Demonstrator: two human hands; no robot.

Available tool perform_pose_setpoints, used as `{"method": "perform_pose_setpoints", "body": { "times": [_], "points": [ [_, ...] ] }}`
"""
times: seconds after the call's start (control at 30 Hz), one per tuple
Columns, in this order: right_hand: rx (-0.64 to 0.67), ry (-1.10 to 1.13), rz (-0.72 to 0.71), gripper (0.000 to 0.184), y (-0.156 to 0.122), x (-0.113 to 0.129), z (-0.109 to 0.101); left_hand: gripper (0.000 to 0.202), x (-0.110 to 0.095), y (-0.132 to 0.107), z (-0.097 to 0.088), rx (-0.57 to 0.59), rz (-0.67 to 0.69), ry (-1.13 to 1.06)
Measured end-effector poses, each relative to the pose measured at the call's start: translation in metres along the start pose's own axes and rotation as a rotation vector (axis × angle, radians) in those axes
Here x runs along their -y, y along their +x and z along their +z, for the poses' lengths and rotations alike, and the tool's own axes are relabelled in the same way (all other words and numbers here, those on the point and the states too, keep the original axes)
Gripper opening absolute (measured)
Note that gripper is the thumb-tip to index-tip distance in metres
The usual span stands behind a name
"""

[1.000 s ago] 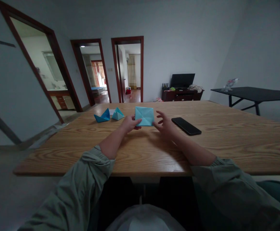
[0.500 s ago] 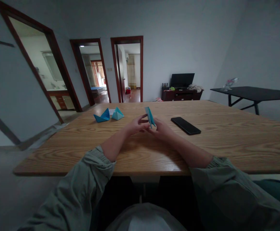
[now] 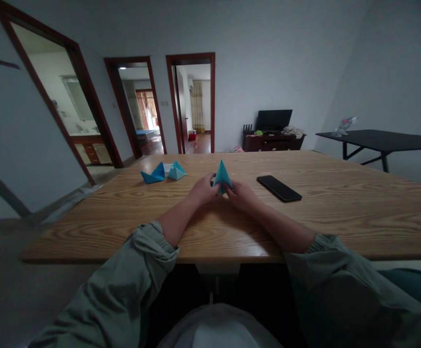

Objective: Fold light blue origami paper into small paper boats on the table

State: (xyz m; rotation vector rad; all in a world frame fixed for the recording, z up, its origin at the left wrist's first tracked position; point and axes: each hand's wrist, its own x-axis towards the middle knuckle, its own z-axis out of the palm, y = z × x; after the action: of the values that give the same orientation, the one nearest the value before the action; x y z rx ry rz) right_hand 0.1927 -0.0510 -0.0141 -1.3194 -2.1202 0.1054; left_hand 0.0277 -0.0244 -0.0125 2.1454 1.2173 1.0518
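Now our left hand (image 3: 203, 190) and right hand (image 3: 241, 195) close on both sides of a teal paper peak (image 3: 222, 177), pinching it tip-up so its folds stay shut; left of our grip sit a blue boat (image 3: 153, 175) and pale pyramid (image 3: 176, 171), right a phone (image 3: 279, 188).

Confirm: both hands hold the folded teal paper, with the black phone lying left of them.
Not right: the black phone lies to the right of the left hand and right hand, not left of them, as the head view shows. They do hold the folded teal paper.
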Motion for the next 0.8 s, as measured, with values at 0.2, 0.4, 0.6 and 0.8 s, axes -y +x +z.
{"method": "perform_pose_setpoints", "body": {
  "times": [0.2, 0.4, 0.6, 0.8],
  "points": [
    [-0.051, -0.180, 0.166, 0.041, 0.002, 0.000, 0.000, 0.029, -0.009, -0.004, -0.005, -0.137, -0.043, 0.473],
    [-0.082, -0.253, 0.229, 0.044, 0.003, -0.003, -0.003, 0.036, -0.009, -0.005, -0.009, -0.180, -0.103, 0.585],
    [-0.093, -0.311, 0.310, 0.038, 0.004, -0.002, -0.004, 0.039, -0.020, -0.009, -0.007, -0.170, -0.111, 0.636],
    [-0.139, -0.217, 0.345, 0.045, 0.009, -0.004, -0.005, 0.043, -0.029, -0.012, 0.008, -0.104, 0.002, 0.641]
  ]
}}
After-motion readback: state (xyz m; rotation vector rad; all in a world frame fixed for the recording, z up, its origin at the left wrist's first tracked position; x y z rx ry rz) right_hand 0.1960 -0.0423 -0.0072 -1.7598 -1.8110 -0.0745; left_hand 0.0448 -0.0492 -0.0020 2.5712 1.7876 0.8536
